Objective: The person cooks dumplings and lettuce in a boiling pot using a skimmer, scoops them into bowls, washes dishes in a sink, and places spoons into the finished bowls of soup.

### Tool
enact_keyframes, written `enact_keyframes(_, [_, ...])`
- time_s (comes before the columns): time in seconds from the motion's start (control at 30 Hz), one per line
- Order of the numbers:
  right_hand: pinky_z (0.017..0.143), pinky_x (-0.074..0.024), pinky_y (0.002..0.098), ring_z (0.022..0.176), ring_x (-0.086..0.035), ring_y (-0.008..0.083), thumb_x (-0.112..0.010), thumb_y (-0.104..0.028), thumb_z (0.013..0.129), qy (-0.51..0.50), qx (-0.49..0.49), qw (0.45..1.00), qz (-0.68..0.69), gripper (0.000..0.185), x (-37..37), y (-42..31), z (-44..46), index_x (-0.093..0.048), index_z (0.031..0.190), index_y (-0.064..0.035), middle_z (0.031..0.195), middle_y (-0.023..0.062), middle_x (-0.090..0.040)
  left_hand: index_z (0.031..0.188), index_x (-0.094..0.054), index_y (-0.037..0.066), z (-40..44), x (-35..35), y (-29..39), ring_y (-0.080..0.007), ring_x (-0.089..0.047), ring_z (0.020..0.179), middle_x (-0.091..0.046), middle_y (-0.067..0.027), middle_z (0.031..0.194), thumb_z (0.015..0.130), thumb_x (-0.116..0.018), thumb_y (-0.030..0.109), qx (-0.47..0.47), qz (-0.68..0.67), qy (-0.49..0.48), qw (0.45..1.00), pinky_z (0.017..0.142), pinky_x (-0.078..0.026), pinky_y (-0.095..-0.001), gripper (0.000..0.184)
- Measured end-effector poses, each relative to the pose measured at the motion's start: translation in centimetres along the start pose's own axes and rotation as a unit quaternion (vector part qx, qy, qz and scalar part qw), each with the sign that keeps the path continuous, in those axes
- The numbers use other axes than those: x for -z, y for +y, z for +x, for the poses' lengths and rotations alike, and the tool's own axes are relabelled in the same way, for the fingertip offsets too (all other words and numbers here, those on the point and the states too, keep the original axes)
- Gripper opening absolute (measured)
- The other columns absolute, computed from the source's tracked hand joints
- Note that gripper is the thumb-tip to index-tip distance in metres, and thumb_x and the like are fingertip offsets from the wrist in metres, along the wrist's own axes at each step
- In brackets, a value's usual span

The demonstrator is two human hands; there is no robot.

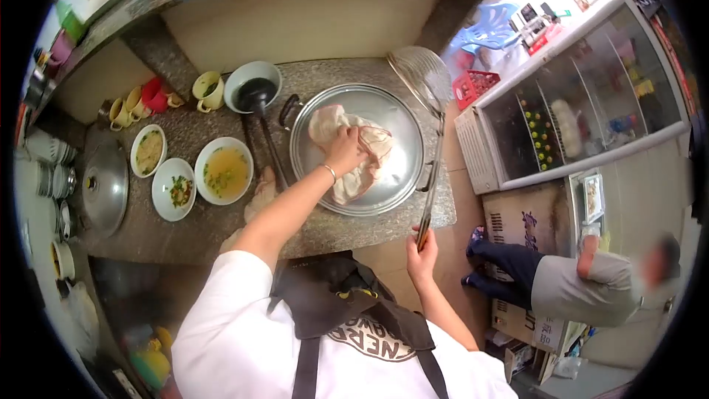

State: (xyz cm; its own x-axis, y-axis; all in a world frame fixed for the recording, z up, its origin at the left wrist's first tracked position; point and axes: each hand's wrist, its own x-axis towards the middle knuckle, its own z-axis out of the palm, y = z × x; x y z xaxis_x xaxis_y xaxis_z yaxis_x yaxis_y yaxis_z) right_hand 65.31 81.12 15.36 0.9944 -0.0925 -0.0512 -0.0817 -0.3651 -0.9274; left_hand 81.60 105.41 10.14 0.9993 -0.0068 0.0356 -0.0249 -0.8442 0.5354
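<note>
A large round metal pot with a shiny lid (402,129) is set in the speckled counter, and a crumpled off-white cloth (336,124) lies over the lid's middle. My left hand (347,151) is closed on this cloth; whether a lid knob sits beneath is hidden. To the right, my right hand (422,253) grips the handle end of a long wire skimmer (422,74), whose round mesh head is up beyond the pot's right side. Left of the pot, a black ladle (255,96) rests with its bowl in a white bowl (275,75).
Several bowls, including one of broth with chopped greens (225,171), stand on the left counter. Mugs (208,91) line the back. A metal lid (105,185) is at far left, a second cloth (262,196) near the pot. A person (583,284) and a glass-front fridge (583,96) are at right.
</note>
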Motion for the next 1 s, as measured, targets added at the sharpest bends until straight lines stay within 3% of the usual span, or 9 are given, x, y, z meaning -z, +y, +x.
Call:
enact_keyframes(0.07, [0.057, -0.0393, 0.0243, 0.058, -0.043, 0.0092, -0.056, -0.009, 0.077, 0.038, -0.006, 0.999, -0.003, 0.018, 1.8, 1.6, -1.3, -0.052, 0.094, -0.0019, 0.063, 0.0013, -0.047, 0.111, -0.044, 0.0, 2.3, -0.9, 1.0, -0.0339, -0.048, 0.097, -0.046, -0.0203, 0.108, 0.065, -0.066, 0.029, -0.046, 0.016, 0.067, 0.997, 0.084, -0.042, -0.0383, 0.059])
enact_keyframes(0.2, [0.053, -0.0358, 0.0227, 0.057, -0.041, 0.0069, -0.055, -0.009, 0.078, 0.072, -0.075, 0.995, 0.004, 0.016, 4.2, 2.8, -4.3, -0.051, 0.092, -0.0025, 0.062, -0.001, -0.045, 0.111, -0.044, 0.002, 4.9, -1.0, 1.4, -0.0339, -0.048, 0.101, -0.047, -0.0182, 0.108, 0.063, -0.067, 0.026, -0.013, 0.049, -0.031, 0.998, 0.083, -0.043, -0.039, 0.058])
enact_keyframes(0.47, [0.042, -0.0276, 0.0187, 0.048, -0.035, 0.0029, -0.052, -0.007, 0.081, 0.084, -0.147, 0.977, 0.13, 0.025, 7.1, 4.6, -3.5, -0.049, 0.105, -0.0044, 0.061, -0.0056, -0.039, 0.097, -0.057, 0.004, 6.2, 3.9, 2.1, -0.0312, -0.056, 0.09, -0.054, -0.0178, 0.098, 0.066, -0.063, 0.027, -0.018, 0.047, -0.012, 0.999, 0.078, -0.047, -0.0371, 0.039])
enact_keyframes(0.57, [0.04, -0.0284, 0.0188, 0.045, -0.035, 0.0036, -0.049, -0.008, 0.082, 0.016, -0.19, 0.965, 0.18, 0.031, 9.0, 4.0, -2.1, -0.046, 0.112, -0.0047, 0.059, -0.0053, -0.038, 0.083, -0.059, 0.003, 7.4, 10.0, -1.4, -0.0288, -0.056, 0.082, -0.06, -0.0154, 0.085, 0.069, -0.06, 0.024, -0.181, 0.068, 0.062, 0.979, 0.076, -0.043, -0.0367, 0.025])
enact_keyframes(0.6, [0.04, -0.0286, 0.0189, 0.044, -0.035, 0.0037, -0.048, -0.008, 0.082, -0.015, -0.199, 0.96, 0.198, 0.033, 9.7, 4.0, -1.8, -0.046, 0.115, -0.0048, 0.059, -0.0052, -0.038, 0.083, -0.058, 0.002, 5.3, 14.7, 2.6, -0.0295, -0.058, 0.077, -0.06, -0.0165, 0.081, 0.067, -0.061, 0.021, -0.034, -0.011, 0.077, 0.996, 0.068, -0.046, -0.0356, 0.025])
enact_keyframes(0.8, [0.04, -0.0298, 0.0195, 0.045, -0.036, 0.0042, -0.05, -0.008, 0.081, -0.195, -0.271, 0.937, 0.107, 0.041, 11.5, 3.4, -0.6, -0.043, 0.122, -0.0064, 0.061, -0.0048, -0.04, 0.086, -0.058, 0.0, -0.7, 26.5, -2.5, -0.0328, -0.059, 0.078, -0.06, -0.0197, 0.082, 0.064, -0.059, 0.023, 0.07, 0.037, 0.183, 0.98, 0.07, -0.046, -0.036, 0.031])
enact_keyframes(0.87, [0.046, -0.0369, 0.0236, 0.05, -0.043, 0.0087, -0.054, -0.011, 0.078, -0.222, -0.241, 0.944, 0.025, 0.045, 10.3, 5.0, 0.2, -0.043, 0.121, -0.0044, 0.064, -0.0001, -0.047, 0.087, -0.058, -0.001, -3.2, 28.1, -6.0, -0.034, -0.058, 0.081, -0.059, -0.0204, 0.084, 0.063, -0.06, 0.022, 0.087, 0.068, 0.2, 0.974, 0.071, -0.045, -0.0366, 0.033])
enact_keyframes(0.93, [0.056, -0.0419, 0.028, 0.059, -0.048, 0.0138, -0.057, -0.013, 0.075, -0.22, -0.06, 0.964, -0.135, 0.051, 8.5, 6.4, 1.6, -0.041, 0.122, -0.0016, 0.068, 0.007, -0.051, 0.087, -0.057, -0.002, -6.1, 29.0, -7.9, -0.0355, -0.055, 0.084, -0.057, -0.0212, 0.086, 0.062, -0.061, 0.022, 0.096, 0.108, 0.219, 0.965, 0.073, -0.044, -0.0373, 0.034])
enact_keyframes(1.0, [0.063, -0.0437, 0.0296, 0.068, -0.054, 0.0175, -0.055, -0.011, 0.075, -0.232, -0.073, 0.954, -0.176, 0.046, 5.9, 3.8, 3.7, -0.044, 0.119, 0.0009, 0.075, 0.0108, -0.055, 0.086, -0.056, -0.003, -8.9, 29.4, -10.4, -0.0364, -0.054, 0.085, -0.056, -0.0219, 0.088, 0.062, -0.061, 0.022, 0.122, 0.145, 0.221, 0.957, 0.074, -0.043, -0.0382, 0.035])
